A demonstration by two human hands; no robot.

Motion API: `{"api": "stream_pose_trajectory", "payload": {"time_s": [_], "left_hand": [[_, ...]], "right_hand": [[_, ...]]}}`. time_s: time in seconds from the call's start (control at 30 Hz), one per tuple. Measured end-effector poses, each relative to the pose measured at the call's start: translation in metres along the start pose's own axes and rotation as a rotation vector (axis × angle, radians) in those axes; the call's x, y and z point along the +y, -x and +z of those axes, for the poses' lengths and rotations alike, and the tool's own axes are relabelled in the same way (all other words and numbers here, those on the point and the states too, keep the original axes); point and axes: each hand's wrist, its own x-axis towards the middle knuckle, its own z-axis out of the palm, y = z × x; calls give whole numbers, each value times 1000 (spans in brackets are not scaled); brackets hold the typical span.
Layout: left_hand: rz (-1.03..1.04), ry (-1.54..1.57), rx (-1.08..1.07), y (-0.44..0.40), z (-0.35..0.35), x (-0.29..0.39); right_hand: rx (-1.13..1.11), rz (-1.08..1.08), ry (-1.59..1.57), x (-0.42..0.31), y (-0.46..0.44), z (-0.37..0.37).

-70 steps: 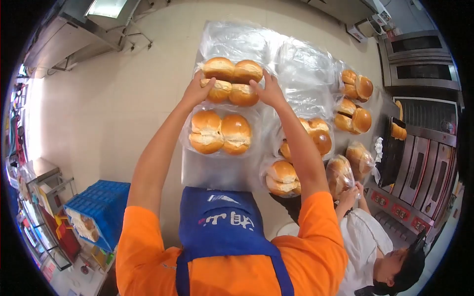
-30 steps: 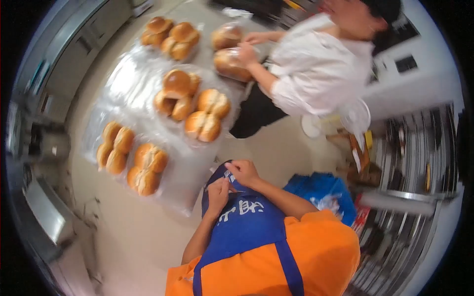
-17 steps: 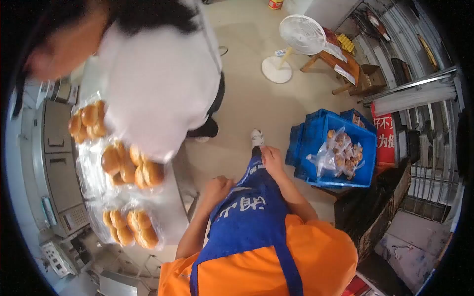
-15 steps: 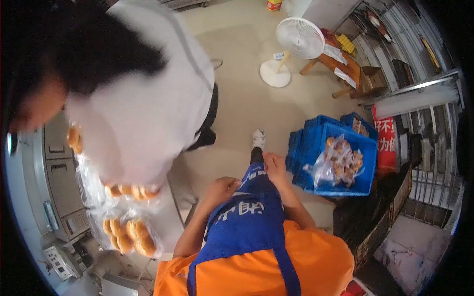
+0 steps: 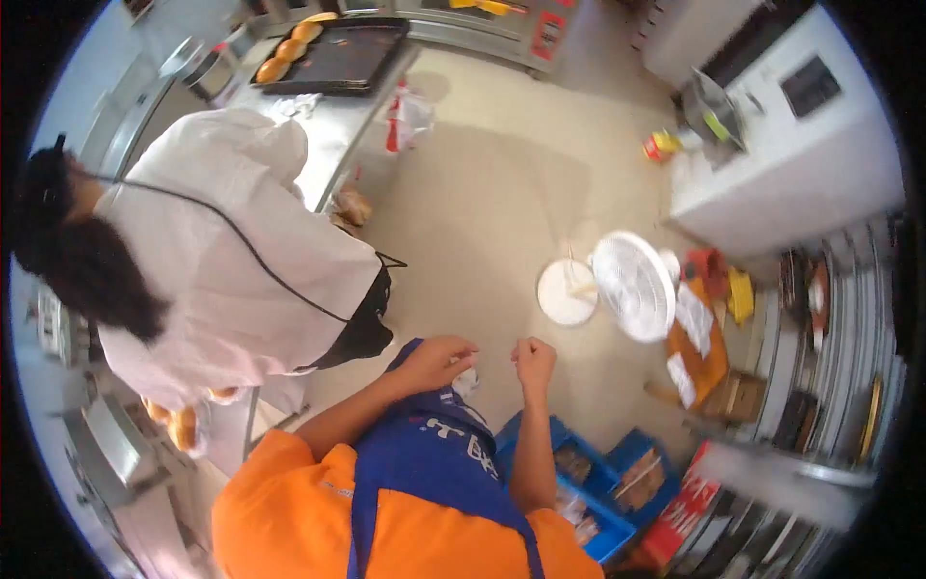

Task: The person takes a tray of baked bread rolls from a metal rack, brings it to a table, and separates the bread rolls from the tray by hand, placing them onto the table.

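Observation:
My left hand point(image 5: 442, 363) hangs in front of my body over the blue apron point(image 5: 434, 439), its fingers loosely bent with a gap to the thumb. I see nothing held in it. To its right, apart from it, my right hand point(image 5: 533, 370) is raised with the fingers curled into a fist, and nothing shows in it. Below my right forearm stand blue crates point(image 5: 610, 529) with bagged baked goods inside.
At left a co-worker in a white top point(image 5: 222, 232) stands by a metal table point(image 5: 333, 145). A black baking tray point(image 5: 352, 58) with bread rolls point(image 5: 289, 50) lies on its far end. A white fan point(image 5: 632, 285) stands on the floor ahead, near a wooden stool point(image 5: 702, 362).
My view has swung left and up, bringing the tray and oven area into sight. Both hands have come away from the apron's lower part, and my right hand has closed into a fist.

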Motion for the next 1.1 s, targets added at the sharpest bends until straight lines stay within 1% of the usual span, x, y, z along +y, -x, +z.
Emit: {"api": "stream_pose_trajectory", "payload": {"time_s": [0.07, 0.1, 0.13, 0.17, 0.2, 0.33, 0.37, 0.43, 0.47, 0.5, 0.53, 0.6, 0.7, 0.77, 0.8, 0.87, 0.9, 0.93, 0.97, 1.0, 1.03, 1.1], "left_hand": [[-20, -39, 25, -35, -8, 0], [-20, -57, 35, -55, -13, -7], [-13, -98, 51, -75, -12, -12], [-1, -97, 44, -95, -12, -22], [-33, -63, 41, -116, -16, -27], [-100, -142, -23, -222, -68, -61], [-78, -305, 9, -245, -77, -77], [-173, -375, 37, -291, -124, -65], [-217, -414, 36, -317, -154, -60], [-210, -329, 174, -338, -178, -54], [-206, -289, 265, -357, -195, -51], [-181, -240, 444, -397, -240, -50], [-142, -254, 560, -441, -301, -52], [-132, -64, 731, -463, -327, -71], [-129, 46, 822, -474, -330, -80], [-271, 123, 1010, -491, -341, -87], [-348, 148, 1077, -492, -349, -88], [-404, 258, 1167, -495, -351, -86], [-453, 380, 1260, -501, -352, -80], [-483, 496, 1356, -509, -360, -76], [-479, 692, 1437, -518, -365, -76], [-484, 805, 1430, -530, -390, -88]], "right_hand": [[17, -73, 16, -19, -59, 5], [12, -7, -5, -33, -87, 9], [-17, -41, 4, -27, -117, 14], [-38, -81, 37, -20, -148, 22], [-57, -122, 77, -16, -177, 24], [-207, -193, 315, -60, -269, 50], [-264, -124, 246, -78, -293, 57], [-398, 55, 129, -113, -332, 68], [-453, 38, 144, -122, -363, 76], [-500, 26, 153, -129, -398, 80], [-546, 15, 151, -137, -430, 83], [-525, 48, 125, -172, -498, 98], [-527, 42, 124, -216, -596, 135], [-560, 26, 150, -241, -672, 173], [-569, -127, 364, -246, -716, 196], [-562, -415, 778, -249, -787, 254], [-583, -553, 919, -286, -797, 283], [-603, -639, 516, -297, -810, 310], [-703, -528, 414, -366, -791, 329], [-752, -605, 330, -399, -792, 352], [-798, -690, 238, -430, -799, 378], [-873, -906, 340, -483, -814, 428]]}}
